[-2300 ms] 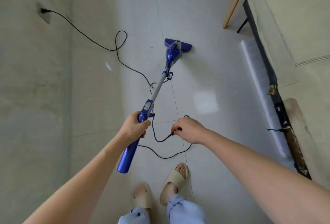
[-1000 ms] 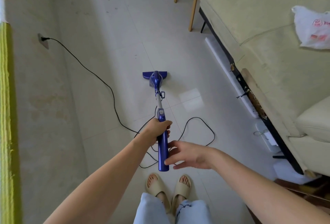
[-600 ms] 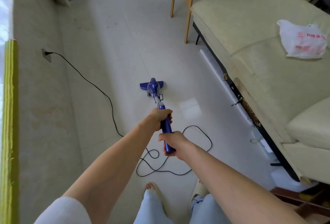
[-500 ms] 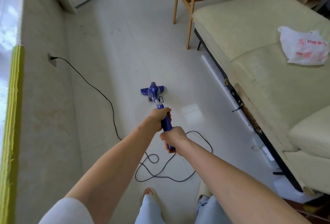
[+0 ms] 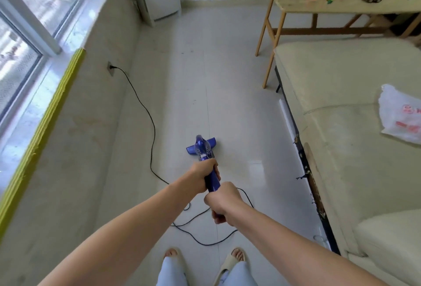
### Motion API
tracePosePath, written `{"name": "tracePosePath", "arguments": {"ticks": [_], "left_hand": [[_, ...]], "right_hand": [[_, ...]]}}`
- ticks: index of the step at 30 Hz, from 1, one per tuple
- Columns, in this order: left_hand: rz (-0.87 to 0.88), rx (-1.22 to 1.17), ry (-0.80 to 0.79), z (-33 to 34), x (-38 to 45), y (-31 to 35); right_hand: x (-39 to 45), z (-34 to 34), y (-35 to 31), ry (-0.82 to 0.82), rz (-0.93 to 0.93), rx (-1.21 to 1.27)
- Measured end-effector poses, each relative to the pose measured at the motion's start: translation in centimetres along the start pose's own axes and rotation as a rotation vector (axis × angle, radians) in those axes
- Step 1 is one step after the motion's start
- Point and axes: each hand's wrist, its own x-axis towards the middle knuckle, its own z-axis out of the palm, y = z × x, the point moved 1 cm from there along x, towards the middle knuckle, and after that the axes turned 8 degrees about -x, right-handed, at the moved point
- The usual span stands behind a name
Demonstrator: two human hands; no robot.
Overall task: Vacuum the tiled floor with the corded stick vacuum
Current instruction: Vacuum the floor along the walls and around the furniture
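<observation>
Hands grip the blue stick vacuum (image 5: pixel 213 183): left hand (image 5: pixel 203 175) curled round the handle above, right hand (image 5: pixel 222 201) below; its head (image 5: pixel 201 146) sits mid-floor (image 5: pixel 205 69); black cord (image 5: pixel 145 112) runs from the wall socket (image 5: pixel 111 68), looping before the feet; sofa (image 5: pixel 353 149) with plastic bag (image 5: pixel 401 117) lines the right edge.

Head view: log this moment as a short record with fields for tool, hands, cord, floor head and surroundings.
tool: blue stick vacuum, tilted toward the person
left hand: grips the handle, higher up the stick
right hand: grips the handle end, nearer the body
cord: black, plugged into the wall socket, slack loops on the tiles by the feet
floor head: flat on the tiled floor
surroundings: cream sofa to the right with a plastic bag on it
</observation>
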Motion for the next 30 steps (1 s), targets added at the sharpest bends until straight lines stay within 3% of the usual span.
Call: {"name": "tracePosePath", "arguments": {"ticks": [3, 14, 19, 30], "left_hand": [[-0.005, 0.036, -0.005, 0.8, -0.6, -0.8], [0.007, 0.124, -0.036, 2.4, 2.3, 2.2], [0.004, 0.142, -0.008, 1.1, 3.0, 2.8], [-0.154, 0.053, -0.116, 1.0, 1.2, 2.0]], "right_hand": [[-0.2, -0.2, 1.2, -0.058, 0.039, 0.128], [5.1, -2.1, 0.4, -0.160, 0.024, 0.211], [5.1, -0.8, -0.7, -0.158, 0.043, 0.196], [0.9, -2.3, -0.4, -0.146, 0.068, 0.103]]}}
